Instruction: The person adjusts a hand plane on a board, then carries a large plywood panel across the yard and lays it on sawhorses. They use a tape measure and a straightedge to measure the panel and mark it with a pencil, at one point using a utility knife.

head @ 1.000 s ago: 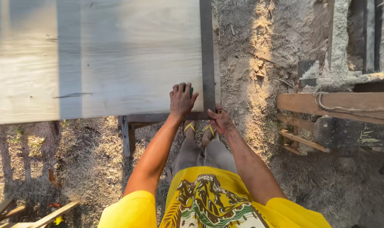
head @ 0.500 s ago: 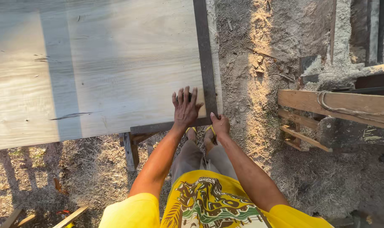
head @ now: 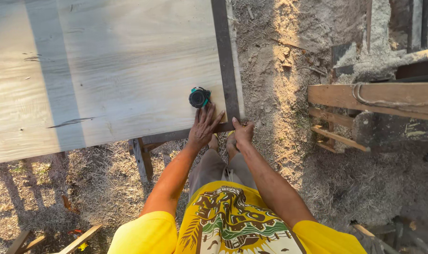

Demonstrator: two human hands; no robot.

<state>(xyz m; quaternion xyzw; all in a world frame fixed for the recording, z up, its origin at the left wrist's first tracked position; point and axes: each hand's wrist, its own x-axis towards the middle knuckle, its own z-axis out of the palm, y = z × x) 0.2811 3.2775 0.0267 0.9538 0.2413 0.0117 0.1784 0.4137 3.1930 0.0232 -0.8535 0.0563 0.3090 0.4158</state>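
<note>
I see a small round black and teal tool lying on the big pale wood board, just past my left hand's fingertips. My left hand lies flat and open on the board, holding nothing. My right hand curls over the board's near edge, beside the dark strip.

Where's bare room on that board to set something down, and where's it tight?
Most of the plywood board is bare: the whole span left of and beyond the round black-and-teal tool, out to the far edge. The near right corner is crowded: the left hand lies flat just below the tool, and the right hand grips the dark edge strip.
</note>
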